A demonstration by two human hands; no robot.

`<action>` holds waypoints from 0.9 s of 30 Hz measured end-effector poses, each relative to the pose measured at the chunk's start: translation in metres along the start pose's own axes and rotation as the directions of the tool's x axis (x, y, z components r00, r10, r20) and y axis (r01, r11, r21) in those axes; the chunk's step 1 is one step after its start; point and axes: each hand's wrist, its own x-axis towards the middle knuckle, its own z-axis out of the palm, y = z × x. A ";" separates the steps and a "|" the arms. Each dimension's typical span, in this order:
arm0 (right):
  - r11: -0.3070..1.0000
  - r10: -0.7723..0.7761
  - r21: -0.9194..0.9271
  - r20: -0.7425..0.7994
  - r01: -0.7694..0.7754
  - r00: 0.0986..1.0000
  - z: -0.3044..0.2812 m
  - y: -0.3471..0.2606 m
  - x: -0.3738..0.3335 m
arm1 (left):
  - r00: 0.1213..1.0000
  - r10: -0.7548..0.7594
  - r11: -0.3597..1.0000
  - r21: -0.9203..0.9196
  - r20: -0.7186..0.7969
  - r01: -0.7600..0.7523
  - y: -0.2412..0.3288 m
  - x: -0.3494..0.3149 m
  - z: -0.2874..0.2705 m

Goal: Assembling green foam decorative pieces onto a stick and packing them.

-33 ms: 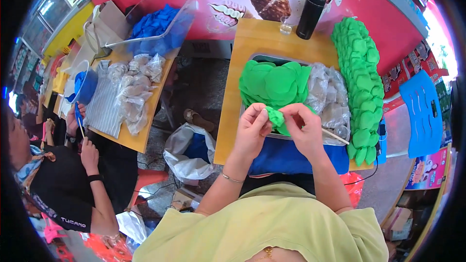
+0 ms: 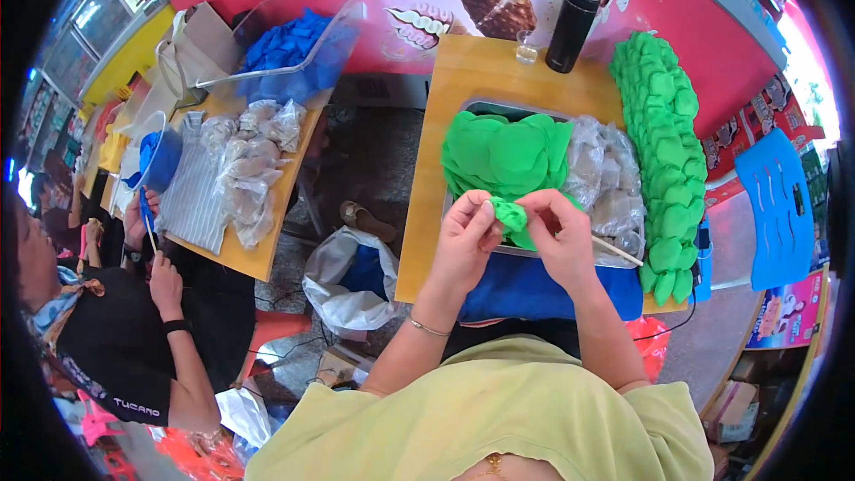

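Between my two hands, over the front of a metal tray (image 2: 452,205), is a small gathered green fabric piece (image 2: 509,216). My left hand (image 2: 470,230) pinches its left side with thumb and fingers. From the other side my right hand (image 2: 556,221) pinches it too. A heap of flat round green fabric pieces (image 2: 508,150) fills the tray's left part, just beyond my hands. Clear plastic bags (image 2: 606,174) with pale contents lie in its right part. A thin wooden stick (image 2: 616,250) rests at the tray's front right, near my right wrist.
Overlapping green pieces form a long bundle (image 2: 663,160) along the table's right side. A black bottle (image 2: 571,28) and a small glass (image 2: 526,48) stand at the back. To the left, another person (image 2: 116,330) holds a blue piece and stick. A white sack (image 2: 352,276) sits between the tables.
The whole view has shifted very slightly. Both hands keep their pinch on the green piece, which now looks a little more bunched.
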 end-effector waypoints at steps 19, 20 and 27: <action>0.999 -0.005 0.046 -0.104 0.010 0.995 0.001 0.000 0.002 | 1.000 -0.008 0.988 0.153 -0.002 0.009 0.002 -0.001 -0.001; 0.997 -0.057 -0.056 -0.056 0.054 0.997 -0.001 -0.007 0.002 | 1.000 -0.021 0.986 0.165 0.012 0.019 0.003 -0.001 0.000; 0.968 0.084 0.232 0.060 -0.096 0.995 -0.005 0.007 0.003 | 0.994 -0.078 0.950 0.310 0.077 0.051 0.011 -0.004 0.004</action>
